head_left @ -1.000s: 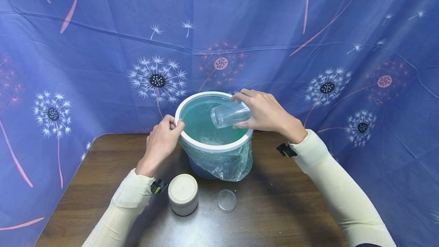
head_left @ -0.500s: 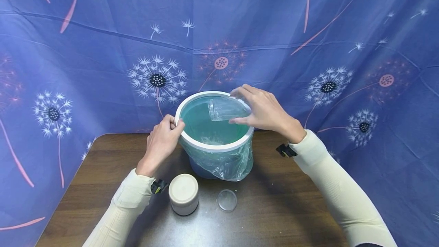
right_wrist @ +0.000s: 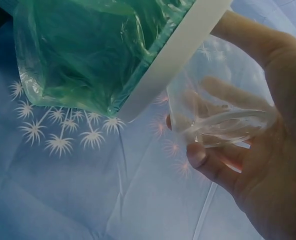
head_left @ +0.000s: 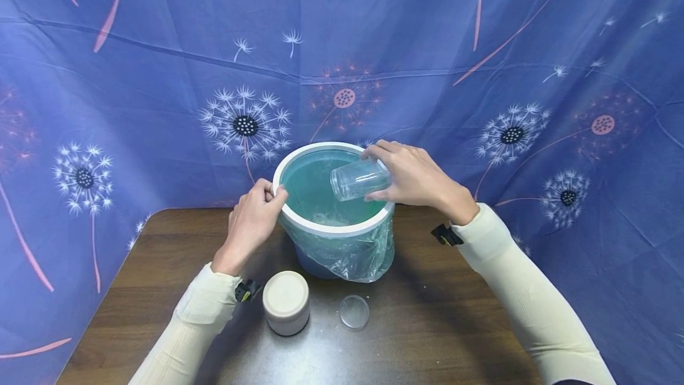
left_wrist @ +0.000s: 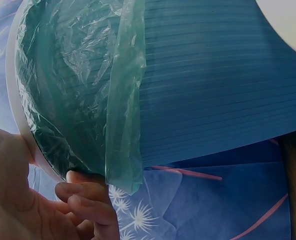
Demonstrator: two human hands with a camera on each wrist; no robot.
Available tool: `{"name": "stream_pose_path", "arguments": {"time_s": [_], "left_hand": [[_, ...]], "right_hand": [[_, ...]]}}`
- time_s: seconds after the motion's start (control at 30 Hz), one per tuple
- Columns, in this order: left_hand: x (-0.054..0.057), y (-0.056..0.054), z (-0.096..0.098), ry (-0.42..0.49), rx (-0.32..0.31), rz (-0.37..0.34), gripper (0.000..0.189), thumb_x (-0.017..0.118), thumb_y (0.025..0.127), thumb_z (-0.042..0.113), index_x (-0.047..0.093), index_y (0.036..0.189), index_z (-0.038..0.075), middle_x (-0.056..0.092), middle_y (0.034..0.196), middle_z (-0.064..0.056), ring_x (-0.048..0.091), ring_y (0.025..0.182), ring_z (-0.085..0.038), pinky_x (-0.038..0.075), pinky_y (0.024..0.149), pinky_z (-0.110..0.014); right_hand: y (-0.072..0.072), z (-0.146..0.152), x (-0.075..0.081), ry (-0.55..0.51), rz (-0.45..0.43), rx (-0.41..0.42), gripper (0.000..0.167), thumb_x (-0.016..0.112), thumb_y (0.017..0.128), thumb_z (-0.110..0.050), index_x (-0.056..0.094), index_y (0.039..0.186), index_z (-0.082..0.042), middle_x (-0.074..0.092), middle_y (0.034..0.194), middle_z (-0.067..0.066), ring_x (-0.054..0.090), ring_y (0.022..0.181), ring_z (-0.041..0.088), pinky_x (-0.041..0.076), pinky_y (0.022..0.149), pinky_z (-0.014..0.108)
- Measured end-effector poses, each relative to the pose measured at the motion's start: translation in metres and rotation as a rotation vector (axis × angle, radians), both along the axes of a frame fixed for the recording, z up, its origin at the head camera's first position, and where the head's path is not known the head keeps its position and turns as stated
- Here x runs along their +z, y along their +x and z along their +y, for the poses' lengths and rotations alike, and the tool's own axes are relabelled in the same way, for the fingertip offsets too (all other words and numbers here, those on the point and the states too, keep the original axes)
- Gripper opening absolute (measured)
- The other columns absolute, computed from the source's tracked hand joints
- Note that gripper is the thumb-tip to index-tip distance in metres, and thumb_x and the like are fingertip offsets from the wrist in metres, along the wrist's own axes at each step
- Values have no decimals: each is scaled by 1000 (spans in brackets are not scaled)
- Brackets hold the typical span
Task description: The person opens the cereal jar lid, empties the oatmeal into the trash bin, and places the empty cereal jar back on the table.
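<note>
A blue ribbed trash can [left_wrist: 218,90] with a white rim [head_left: 333,230] stands on the table, lined with a green plastic bag [head_left: 358,254] folded over its outside. My left hand [head_left: 253,214] grips the rim at its left side, thumb on top and fingers beneath, as the left wrist view shows. Over the can's right side my right hand [head_left: 414,174] holds a clear plastic jar [head_left: 359,180], tilted nearly on its side, its mouth pointing left and down over the opening. In the right wrist view the fingers [right_wrist: 213,167] wrap round the clear jar. No contents show in it.
A beige lidded canister [head_left: 286,302] stands in front of the can beside my left wrist. To its right a clear round lid [head_left: 354,312] lies on the wooden table [head_left: 427,337]. A blue dandelion-print cloth [head_left: 342,28] hangs behind the table.
The jar's mouth swung up to level half a second ago and has tipped down again now, with my right hand turning slightly. My left hand has stayed on the rim.
</note>
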State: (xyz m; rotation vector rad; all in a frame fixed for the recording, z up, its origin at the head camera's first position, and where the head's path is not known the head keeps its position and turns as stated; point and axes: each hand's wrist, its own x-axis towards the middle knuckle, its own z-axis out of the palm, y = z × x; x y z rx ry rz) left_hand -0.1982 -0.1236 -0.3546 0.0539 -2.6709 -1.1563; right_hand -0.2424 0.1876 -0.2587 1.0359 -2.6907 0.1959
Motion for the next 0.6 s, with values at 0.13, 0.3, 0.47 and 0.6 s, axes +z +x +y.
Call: {"name": "stream_pose_path", "arguments": {"time_s": [0.13, 0.3, 0.47, 0.6], "left_hand": [[0, 1, -1, 1, -2, 0, 33, 49, 104, 47, 59, 99, 16, 64, 91, -4, 63, 87, -31, 41, 75, -47], [0, 1, -1, 1, -2, 0, 34, 49, 104, 47, 59, 99, 16, 64, 90, -4, 63, 87, -30, 41, 75, -47], [1, 1, 0, 4, -2, -1, 33, 49, 104, 47, 58, 98, 16, 63, 89, -4, 63, 86, -30, 40, 74, -46], [1, 1, 0, 7, -2, 3, 32, 50, 104, 46, 58, 98, 16, 62, 88, -4, 62, 85, -30, 40, 74, -45]], "right_hand": [[1, 1, -1, -23, -23, -14, 75, 95, 77, -50, 64, 137, -17, 70, 123, 6, 67, 100, 26, 54, 74, 49], [2, 2, -4, -36, -16, -24, 77, 91, 81, -55, 60, 140, -16, 70, 127, 6, 67, 94, 23, 54, 70, 44], [6, 3, -5, -44, -19, -19, 77, 85, 88, -56, 56, 145, -14, 68, 125, 7, 61, 81, 19, 48, 60, 38], [8, 3, -6, -39, -4, -12, 77, 80, 91, -57, 54, 149, -14, 66, 121, 5, 57, 77, 19, 44, 56, 36]]}}
